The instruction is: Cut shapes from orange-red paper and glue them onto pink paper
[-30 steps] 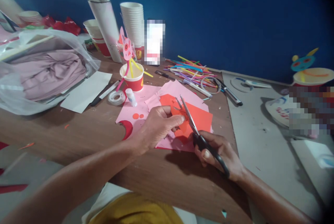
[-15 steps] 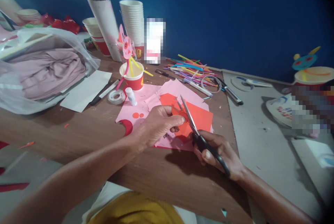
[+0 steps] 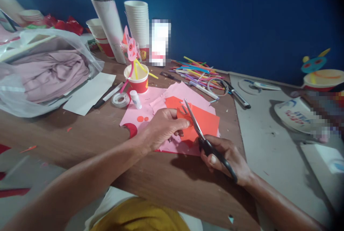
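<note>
My left hand pinches a small piece of orange paper between thumb and fingers. In my right hand are black-handled scissors, their blades slightly apart and pointing up and away, right beside the pinched piece. How far the blades reach into the paper I cannot tell. Beneath both hands lie a larger orange sheet and pink paper. Two small orange circles rest on the pink paper, near a red curved scrap and an upright glue stick.
Behind the paper stands a paper cup with a pink paper face on stems. Colourful pipe cleaners, tape, markers, stacked cups and a phone lie or stand farther back. A plastic bag is at left.
The scissor blades tilt slightly differently against the orange piece. Both hands stay almost in place; the whole view shifts very slightly.
</note>
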The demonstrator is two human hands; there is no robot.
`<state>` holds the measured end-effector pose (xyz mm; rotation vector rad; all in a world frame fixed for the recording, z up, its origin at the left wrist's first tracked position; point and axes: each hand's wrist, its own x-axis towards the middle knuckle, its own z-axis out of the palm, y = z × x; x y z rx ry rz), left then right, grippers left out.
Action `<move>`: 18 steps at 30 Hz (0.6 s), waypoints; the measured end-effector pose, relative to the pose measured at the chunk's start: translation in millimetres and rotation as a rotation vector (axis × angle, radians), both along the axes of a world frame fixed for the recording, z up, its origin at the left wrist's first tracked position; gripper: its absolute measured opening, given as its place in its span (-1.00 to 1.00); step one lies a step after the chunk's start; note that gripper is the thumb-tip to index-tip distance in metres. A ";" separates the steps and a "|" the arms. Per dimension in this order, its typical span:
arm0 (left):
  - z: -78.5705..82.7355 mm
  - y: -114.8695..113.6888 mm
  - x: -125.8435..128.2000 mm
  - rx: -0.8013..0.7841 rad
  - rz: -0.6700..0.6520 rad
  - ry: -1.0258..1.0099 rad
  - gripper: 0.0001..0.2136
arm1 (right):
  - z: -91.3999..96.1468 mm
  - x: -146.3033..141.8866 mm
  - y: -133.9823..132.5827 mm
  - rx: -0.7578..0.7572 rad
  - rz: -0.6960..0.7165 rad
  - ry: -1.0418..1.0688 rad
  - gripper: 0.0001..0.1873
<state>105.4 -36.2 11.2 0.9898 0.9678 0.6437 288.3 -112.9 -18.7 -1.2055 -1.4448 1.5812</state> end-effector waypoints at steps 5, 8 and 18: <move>-2.7 0.7 -0.8 -0.016 -0.022 -0.010 -0.84 | -0.9 -0.4 0.9 -0.003 -0.018 0.000 -0.57; -4.4 -0.7 -0.3 -0.043 -0.041 -0.054 -0.75 | -1.3 -0.9 0.3 0.002 -0.043 0.009 -0.56; -7.6 -4.4 1.9 0.031 0.004 -0.015 -0.76 | -3.4 0.0 -0.8 0.045 -0.028 -0.047 -0.54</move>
